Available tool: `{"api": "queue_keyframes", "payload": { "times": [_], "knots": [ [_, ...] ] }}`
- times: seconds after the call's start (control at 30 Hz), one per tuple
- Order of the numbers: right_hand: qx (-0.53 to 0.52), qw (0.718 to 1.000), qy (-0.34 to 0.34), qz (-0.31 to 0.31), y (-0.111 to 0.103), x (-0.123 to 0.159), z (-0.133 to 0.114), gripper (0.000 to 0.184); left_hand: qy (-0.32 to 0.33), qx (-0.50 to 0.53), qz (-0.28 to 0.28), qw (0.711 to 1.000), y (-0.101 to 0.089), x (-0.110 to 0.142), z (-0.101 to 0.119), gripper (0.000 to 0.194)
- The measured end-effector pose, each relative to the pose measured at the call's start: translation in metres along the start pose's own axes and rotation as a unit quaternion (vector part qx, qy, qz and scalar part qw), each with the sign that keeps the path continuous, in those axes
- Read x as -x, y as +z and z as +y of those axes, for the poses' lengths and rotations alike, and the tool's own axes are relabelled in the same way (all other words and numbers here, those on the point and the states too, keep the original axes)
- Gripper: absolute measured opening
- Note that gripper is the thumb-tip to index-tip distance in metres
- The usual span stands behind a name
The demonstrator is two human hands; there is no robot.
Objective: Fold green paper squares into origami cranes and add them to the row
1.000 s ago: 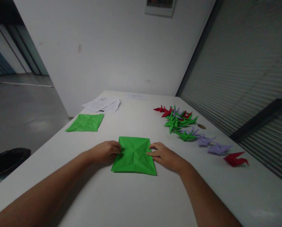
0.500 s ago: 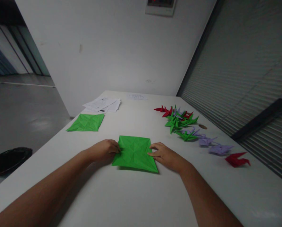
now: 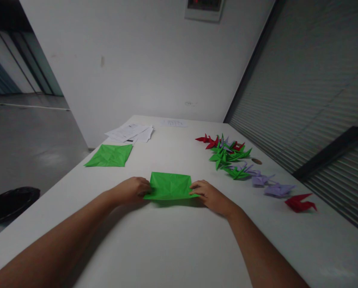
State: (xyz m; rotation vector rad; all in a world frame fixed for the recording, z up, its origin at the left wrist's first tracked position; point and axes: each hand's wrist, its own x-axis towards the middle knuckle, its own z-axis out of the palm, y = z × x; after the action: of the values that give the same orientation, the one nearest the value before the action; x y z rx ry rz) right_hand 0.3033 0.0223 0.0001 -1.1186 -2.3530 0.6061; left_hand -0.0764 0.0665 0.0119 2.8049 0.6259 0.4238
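A creased green paper square [image 3: 170, 185] lies in the middle of the white table [image 3: 173, 248], its near edge lifted off the surface. My left hand [image 3: 133, 189] pinches its left side with curled fingers. My right hand [image 3: 209, 194] grips its right side, thumb on top. Both forearms reach in from the bottom of the view.
A second green creased sheet [image 3: 109, 155] lies at the left edge. White printed papers [image 3: 130, 132] sit behind it. Several folded paper cranes [image 3: 230, 154] in red, green and lilac run along the right side, ending in a red crane [image 3: 300, 202]. A black bin [image 3: 9, 203] stands on the floor to the left.
The near edge of the green square has risen off the table and swung away from me, so the sheet looks shorter. Both hands stayed at its sides.
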Motion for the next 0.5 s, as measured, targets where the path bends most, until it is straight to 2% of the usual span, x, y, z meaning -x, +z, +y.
{"api": "queue_keyframes", "payload": {
  "times": [0.13, 0.3, 0.5],
  "knots": [
    [-0.026, 0.999, 0.020, 0.010, 0.002, -0.003, -0.001, 0.023, -0.028, 0.022, 0.024, 0.999, 0.004, 0.000, -0.003, 0.019],
    [-0.044, 0.998, 0.047, 0.017, 0.005, -0.009, -0.002, 0.019, -0.120, 0.079, 0.049, 0.988, 0.011, -0.001, -0.006, 0.025],
    [-0.009, 0.995, 0.090, 0.046, 0.008, -0.012, -0.004, 0.020, -0.220, 0.189, 0.060, 0.955, 0.016, -0.005, -0.006, 0.016]
  ]
}}
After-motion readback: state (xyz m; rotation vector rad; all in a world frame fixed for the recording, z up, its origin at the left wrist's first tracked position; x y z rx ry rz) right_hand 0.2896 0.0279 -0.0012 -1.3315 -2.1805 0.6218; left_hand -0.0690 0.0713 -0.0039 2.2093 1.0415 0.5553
